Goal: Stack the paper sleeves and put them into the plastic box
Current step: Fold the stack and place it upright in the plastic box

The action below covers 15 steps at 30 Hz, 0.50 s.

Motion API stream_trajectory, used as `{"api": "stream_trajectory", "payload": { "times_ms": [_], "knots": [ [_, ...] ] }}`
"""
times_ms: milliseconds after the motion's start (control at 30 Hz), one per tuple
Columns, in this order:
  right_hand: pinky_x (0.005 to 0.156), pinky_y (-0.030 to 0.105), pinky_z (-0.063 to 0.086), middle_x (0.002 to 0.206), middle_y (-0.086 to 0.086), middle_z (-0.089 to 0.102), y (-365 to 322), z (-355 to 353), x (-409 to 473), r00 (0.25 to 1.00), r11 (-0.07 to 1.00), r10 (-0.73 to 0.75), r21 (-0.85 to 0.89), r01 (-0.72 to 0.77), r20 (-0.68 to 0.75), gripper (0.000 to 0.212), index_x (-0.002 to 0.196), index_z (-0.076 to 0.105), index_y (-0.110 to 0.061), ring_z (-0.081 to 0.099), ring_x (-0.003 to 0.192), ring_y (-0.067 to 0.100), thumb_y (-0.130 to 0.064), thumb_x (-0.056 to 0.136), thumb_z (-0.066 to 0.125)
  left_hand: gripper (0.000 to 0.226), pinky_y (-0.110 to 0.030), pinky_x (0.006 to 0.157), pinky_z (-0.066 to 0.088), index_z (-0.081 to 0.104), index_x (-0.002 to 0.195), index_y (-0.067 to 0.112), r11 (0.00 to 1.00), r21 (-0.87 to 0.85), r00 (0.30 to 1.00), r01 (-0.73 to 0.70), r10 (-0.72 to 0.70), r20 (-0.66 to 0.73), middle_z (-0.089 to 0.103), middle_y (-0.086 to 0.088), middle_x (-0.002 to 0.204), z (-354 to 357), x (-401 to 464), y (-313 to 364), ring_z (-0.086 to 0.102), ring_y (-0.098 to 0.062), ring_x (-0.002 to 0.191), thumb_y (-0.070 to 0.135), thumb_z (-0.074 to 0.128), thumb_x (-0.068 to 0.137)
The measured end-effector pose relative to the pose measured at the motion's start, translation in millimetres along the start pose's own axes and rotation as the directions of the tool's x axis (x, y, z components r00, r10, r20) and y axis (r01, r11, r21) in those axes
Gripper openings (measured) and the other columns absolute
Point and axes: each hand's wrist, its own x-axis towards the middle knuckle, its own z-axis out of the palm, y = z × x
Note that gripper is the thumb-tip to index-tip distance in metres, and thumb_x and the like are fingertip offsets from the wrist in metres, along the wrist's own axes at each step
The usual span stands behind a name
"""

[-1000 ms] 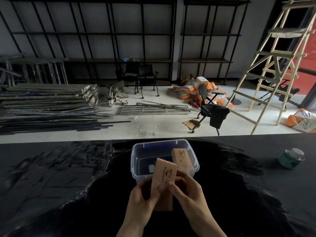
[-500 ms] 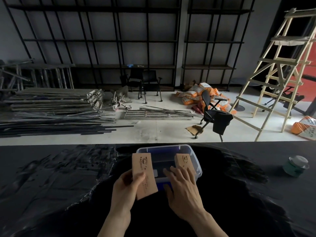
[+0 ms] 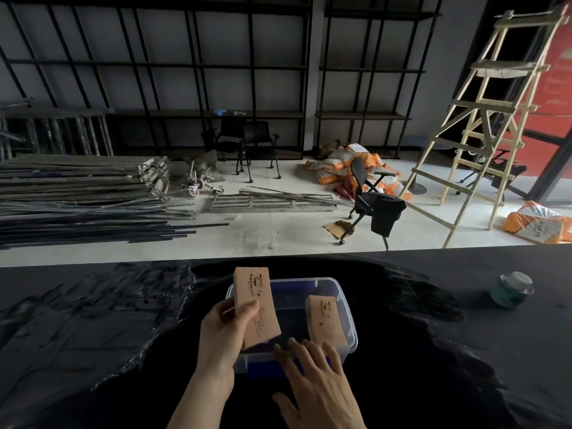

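The plastic box [image 3: 346, 308] (clear walls, blue base) stands on the black table covering [image 3: 93, 335] and serves as the reference point. The left hand [image 3: 224, 331] is at the box's near-left corner and pinches a stack of paper sleeves [image 3: 255, 306], thumb across the printed face and fingers behind it. The stack is held nearly upright, tilted slightly, above the left part of the box, its lower end just over the near rim. A second stack of sleeves [image 3: 325, 320] leans inside the box against the right wall. The right hand [image 3: 315, 379] lies flat with its fingers spread, holding nothing; the fingertips [image 3: 292, 343] touch the box's near rim. A green tape roll [image 3: 512, 291] sits well to the right of the box.
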Motion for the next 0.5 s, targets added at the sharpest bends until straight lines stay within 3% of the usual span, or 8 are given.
{"api": "stream_trajectory", "payload": {
  "times_ms": [67,133,200,300,333,433,500],
  "knots": [
    [0.097,0.043,0.058,0.138,-0.002,0.07,13,-3,-4,0.985,0.992,-0.012,0.121,0.033,-0.169,0.065,0.138,0.064,-0.035,0.067,0.123,0.019,-0.066,0.081,0.068,0.011,-0.026,0.05,0.055,0.072,0.096,0.031,0.999,0.032,1.0,0.014,-0.015,0.022,0.077,-0.002,0.092,7,3,1,0.067,-0.02,0.091,0.028,0.078,0.087],
    [0.108,0.046,0.047,0.15,0.003,0.06,38,-11,-2,0.928,0.964,0.167,0.253,-0.082,-0.333,0.061,0.146,0.054,-0.03,0.054,0.135,0.022,-0.063,0.095,0.051,0.016,-0.016,0.039,0.053,0.071,0.102,0.026,0.998,0.059,0.998,0.037,-0.039,0.042,0.074,-0.003,0.098,13,10,2,0.065,-0.02,0.09,0.026,0.077,0.088],
    [0.118,0.053,0.035,0.159,0.009,0.049,73,-17,2,0.87,0.929,0.349,0.248,-0.273,-0.348,0.07,0.153,0.047,-0.026,0.042,0.147,0.029,-0.069,0.1,0.032,0.02,-0.016,0.039,0.053,0.071,0.107,0.024,0.992,0.112,0.996,0.058,-0.064,0.058,0.074,-0.004,0.101,20,17,2,0.065,-0.019,0.088,0.027,0.077,0.088],
    [0.128,0.057,0.01,0.172,0.012,0.022,126,-2,6,0.856,0.863,0.503,0.123,-0.49,-0.123,0.083,0.162,0.028,-0.036,0.012,0.159,0.032,-0.076,0.094,0.004,0.03,-0.037,0.063,0.063,0.072,0.113,0.017,0.976,0.187,0.989,0.112,-0.129,0.079,0.077,-0.01,0.101,34,26,-2,0.069,-0.026,0.093,0.029,0.078,0.087],
    [0.128,0.058,0.004,0.174,0.011,0.013,140,9,4,0.842,0.842,0.537,0.082,-0.533,-0.047,0.084,0.163,0.019,-0.04,0.003,0.16,0.031,-0.077,0.091,-0.004,0.032,-0.038,0.066,0.06,0.071,0.114,0.015,0.969,0.211,0.985,0.131,-0.151,0.083,0.077,-0.01,0.101,39,29,-4,0.069,-0.024,0.092,0.029,0.078,0.087],
    [0.126,0.062,-0.004,0.176,0.009,-0.002,164,42,-4,0.8,0.803,0.593,0.007,-0.596,0.095,0.09,0.163,0.002,-0.045,-0.012,0.159,0.033,-0.08,0.082,-0.019,0.031,-0.026,0.059,0.047,0.069,0.112,0.013,0.942,0.295,0.978,0.16,-0.191,0.079,0.078,-0.007,0.097,49,37,-11,0.067,-0.014,0.082,0.029,0.078,0.087],
    [0.125,0.064,-0.008,0.175,0.008,-0.009,167,59,-8,0.778,0.79,0.608,-0.023,-0.612,0.158,0.094,0.161,-0.006,-0.046,-0.018,0.158,0.035,-0.081,0.076,-0.024,0.032,-0.026,0.057,0.046,0.066,0.114,0.011,0.923,0.343,0.973,0.174,-0.214,0.083,0.078,-0.01,0.101,55,44,-17,0.069,-0.017,0.083,0.025,0.078,0.088]
  ]
}}
